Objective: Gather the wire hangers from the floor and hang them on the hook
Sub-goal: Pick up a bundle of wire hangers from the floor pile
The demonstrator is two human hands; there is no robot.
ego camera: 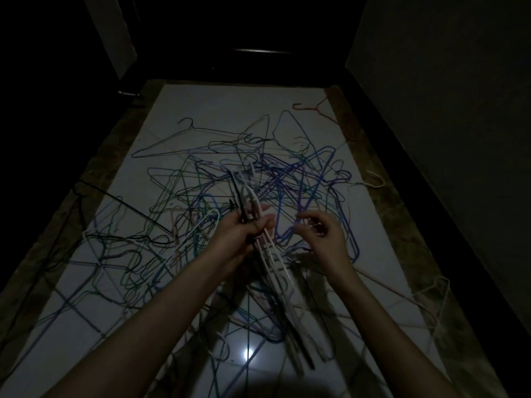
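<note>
Gripped bundle of hangers (267, 254) in left hand (244, 231) at frame centre, right hand (321, 234) loosely curled, empty; gathering step, tangled pile (230, 173) remaining on floor (201, 110); next: untangle another.

Dim home hallway: tiled floor (218, 110), dark doorway (258, 33).

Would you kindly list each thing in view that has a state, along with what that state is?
Left hand: grips a bundle of hangers by their necks.
Bundle of hangers: held upright, clear of the floor.
Right hand: fingers loosely curled; whether it pinches a wire is unclear.
Pile of wire hangers: tangled, lying on the floor.
Pink hanger: lying apart from the pile.
</note>
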